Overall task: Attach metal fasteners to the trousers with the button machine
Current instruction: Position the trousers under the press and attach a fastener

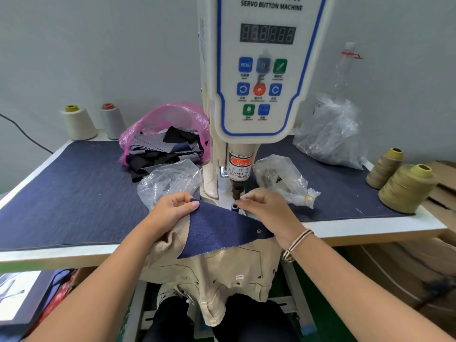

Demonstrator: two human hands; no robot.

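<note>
A navy swatch [217, 230] is pinched at its corner by the left hand [172, 209]; its far edge is nipped by the curled right hand [265, 206] beside the die [234, 206] under the machine [259, 95]. Beige trousers [217, 275] are draped beneath, off the table [74, 193] edge. The table is covered in denim; bags [330, 134] and thread cones [404, 187] are set against a grey wall. The display digits cannot be read.
</note>
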